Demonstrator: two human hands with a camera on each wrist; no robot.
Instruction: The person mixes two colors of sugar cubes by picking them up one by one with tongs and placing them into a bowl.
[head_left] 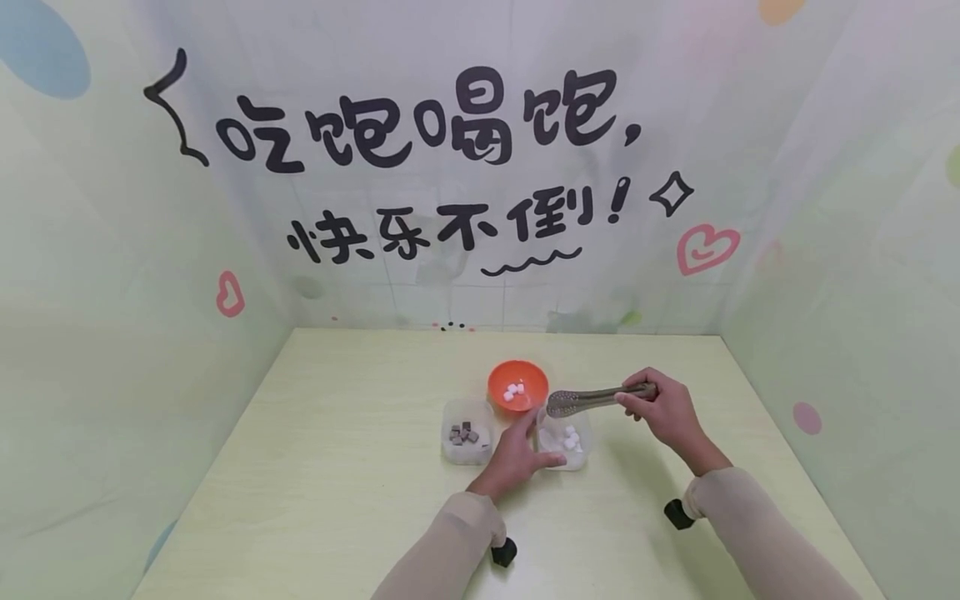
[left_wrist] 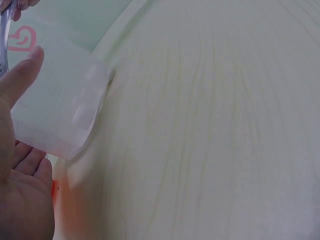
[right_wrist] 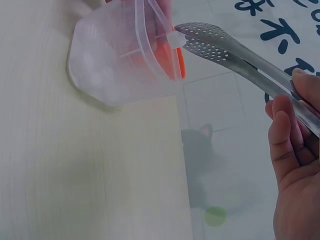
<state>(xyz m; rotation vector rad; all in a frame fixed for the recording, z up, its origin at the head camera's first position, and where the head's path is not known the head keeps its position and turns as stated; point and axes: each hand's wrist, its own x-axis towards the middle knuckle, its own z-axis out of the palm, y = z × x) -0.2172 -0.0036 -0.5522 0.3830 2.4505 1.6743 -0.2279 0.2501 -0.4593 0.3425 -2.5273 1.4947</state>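
My right hand [head_left: 671, 412] holds metal tongs [head_left: 596, 400] by the handle end. Their perforated tips point left, over the back of a clear plastic container [head_left: 585, 454]. In the right wrist view a small white piece [right_wrist: 176, 39] shows right at the tips [right_wrist: 207, 45]. My left hand [head_left: 513, 458] grips that container from its left side, with the thumb [left_wrist: 25, 75] along the near side and fingers [left_wrist: 30, 162] along the far side. Small white cubes [head_left: 572, 437] lie in it. Behind, an orange bowl [head_left: 498, 398] contains several white cubes [head_left: 513, 391].
A second clear container [head_left: 468, 457] with several brown cubes [head_left: 463, 432] stands left of my left hand. The pale wooden table [head_left: 337, 467] is enclosed by printed curtains [head_left: 480, 175] at the back and both sides.
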